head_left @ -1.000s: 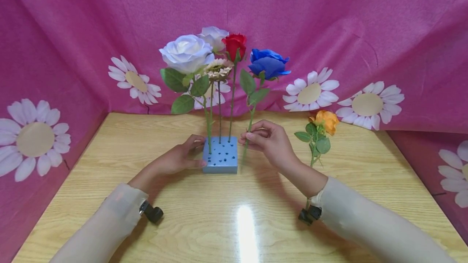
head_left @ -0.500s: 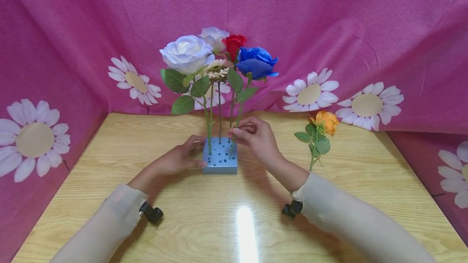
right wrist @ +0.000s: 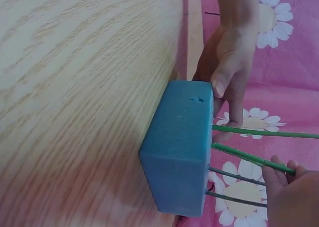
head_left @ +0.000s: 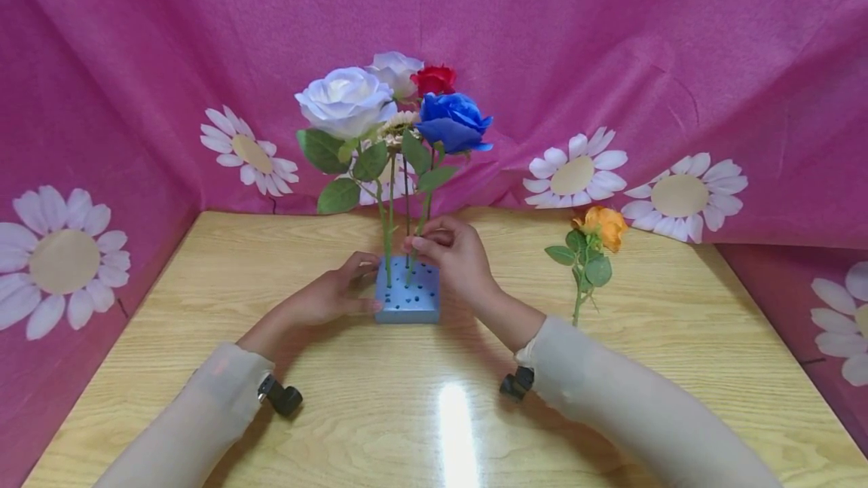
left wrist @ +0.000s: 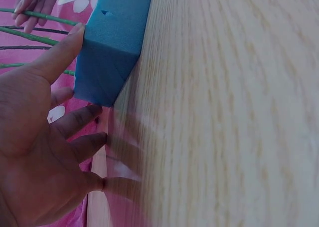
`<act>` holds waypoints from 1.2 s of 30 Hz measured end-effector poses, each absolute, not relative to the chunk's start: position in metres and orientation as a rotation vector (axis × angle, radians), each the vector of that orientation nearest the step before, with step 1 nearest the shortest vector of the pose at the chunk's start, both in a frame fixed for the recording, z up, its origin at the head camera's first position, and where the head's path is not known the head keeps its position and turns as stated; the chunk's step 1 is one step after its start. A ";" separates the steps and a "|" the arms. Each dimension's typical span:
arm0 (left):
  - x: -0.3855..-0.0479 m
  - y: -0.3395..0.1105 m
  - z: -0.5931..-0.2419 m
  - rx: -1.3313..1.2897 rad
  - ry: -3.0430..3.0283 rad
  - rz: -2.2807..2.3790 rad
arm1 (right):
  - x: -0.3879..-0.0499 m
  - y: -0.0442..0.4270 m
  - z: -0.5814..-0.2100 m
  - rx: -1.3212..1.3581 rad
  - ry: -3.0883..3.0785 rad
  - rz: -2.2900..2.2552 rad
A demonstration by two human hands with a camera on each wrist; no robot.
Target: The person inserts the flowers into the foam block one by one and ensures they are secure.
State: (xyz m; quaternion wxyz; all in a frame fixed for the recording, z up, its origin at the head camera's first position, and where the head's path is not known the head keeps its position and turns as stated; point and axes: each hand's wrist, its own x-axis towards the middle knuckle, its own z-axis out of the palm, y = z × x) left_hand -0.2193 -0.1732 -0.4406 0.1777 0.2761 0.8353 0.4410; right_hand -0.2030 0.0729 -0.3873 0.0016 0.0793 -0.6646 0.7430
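My right hand (head_left: pixel 461 258) pinches the green stem (right wrist: pixel 241 155) of a blue artificial rose (head_left: pixel 453 123). That stem's lower end meets the top of a blue foam block (head_left: pixel 408 316); whether it sits in a hole cannot be seen. At the block's left side, my left hand (head_left: pixel 332 294) holds it, thumb on the near top edge and fingers toward the back. Standing in the block are a large white rose (head_left: pixel 346 102), another pale rose (head_left: pixel 395 72), a red rose (head_left: pixel 434 80) and a beige flower (head_left: pixel 393 130), the last partly hidden behind the blue rose.
An orange rose (head_left: pixel 602 227) with green leaves lies on the wooden table (head_left: pixel 353 413) to the right, its lower stem hidden behind the right forearm. A pink cloth (head_left: pixel 576 36) with printed daisies rises behind and beside the table.
My right hand has carried the blue rose leftward from beside the block to over it, and the bloom now partly covers the red rose. The left hand and block have stayed put.
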 end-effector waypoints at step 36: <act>-0.220 -0.174 -0.442 0.756 2.354 1.233 | -0.203 0.064 -0.413 0.348 -2.274 2.097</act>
